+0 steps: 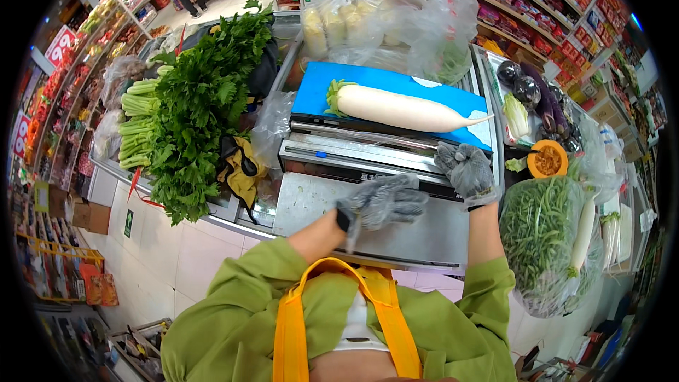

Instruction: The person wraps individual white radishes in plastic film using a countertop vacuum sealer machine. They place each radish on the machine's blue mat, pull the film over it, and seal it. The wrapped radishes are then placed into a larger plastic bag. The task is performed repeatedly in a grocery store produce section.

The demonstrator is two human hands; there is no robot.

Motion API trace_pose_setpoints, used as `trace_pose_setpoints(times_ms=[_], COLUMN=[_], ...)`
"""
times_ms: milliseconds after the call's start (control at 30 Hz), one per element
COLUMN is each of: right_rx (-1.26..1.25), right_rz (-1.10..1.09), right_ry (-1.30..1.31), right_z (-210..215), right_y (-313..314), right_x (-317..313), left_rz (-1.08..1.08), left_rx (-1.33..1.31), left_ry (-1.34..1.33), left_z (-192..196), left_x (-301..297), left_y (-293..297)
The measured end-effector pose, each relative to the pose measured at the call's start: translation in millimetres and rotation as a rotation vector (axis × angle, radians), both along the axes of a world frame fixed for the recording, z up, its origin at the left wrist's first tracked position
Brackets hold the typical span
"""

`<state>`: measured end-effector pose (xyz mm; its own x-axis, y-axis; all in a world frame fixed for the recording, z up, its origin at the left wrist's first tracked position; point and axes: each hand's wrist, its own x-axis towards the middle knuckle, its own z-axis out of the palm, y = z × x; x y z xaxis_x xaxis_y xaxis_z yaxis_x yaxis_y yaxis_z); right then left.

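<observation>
We see a long white daikon radish [399,107] lying on its side on a blue tray [311,95], its leafy stub to our left and its thin root tip pointing right. It lies beyond both of our gloved hands, apart from them. Our right hand [467,170], in a grey glove, sits just below the tray's right end, near the root tip; its fingers curl loosely on the edge of the metal wrapping machine [353,152] and grip nothing. Our left hand [382,201], also gloved, hovers lower over the steel plate [304,205] in front of the machine, fingers spread and pointing right, holding nothing. A heap of leafy celery [180,120] lies to the left, and a clear bag of green beans [541,240] stands at the right.
</observation>
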<state>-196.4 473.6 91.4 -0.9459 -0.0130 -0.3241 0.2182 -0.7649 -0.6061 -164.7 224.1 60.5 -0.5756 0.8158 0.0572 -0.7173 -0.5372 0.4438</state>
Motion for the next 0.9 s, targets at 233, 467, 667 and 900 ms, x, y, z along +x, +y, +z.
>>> trace_pose_setpoints(times_ms=[233,467,667,900], right_rx=[0.007,0.031,-0.027,-0.070], right_rz=[0.048,0.026,0.105,0.029], right_ry=[0.072,0.027,0.067,0.060], right_z=[-7.1,-1.1,-11.4,-8.8], right_y=[20.4,20.1,21.5,15.8], right_x=[-6.5,0.2,3.4,-1.7], left_rz=[0.422,0.656,0.635,1.075], left_rx=[0.270,-0.057,-0.603,-1.598], left_ry=[-0.735,-0.680,-0.482,1.221], left_z=[16.8,21.1,28.3,12.9], left_x=[-41.9,-66.6,-80.3,-89.9], left_y=[41.2,-44.6,-80.0,-87.8])
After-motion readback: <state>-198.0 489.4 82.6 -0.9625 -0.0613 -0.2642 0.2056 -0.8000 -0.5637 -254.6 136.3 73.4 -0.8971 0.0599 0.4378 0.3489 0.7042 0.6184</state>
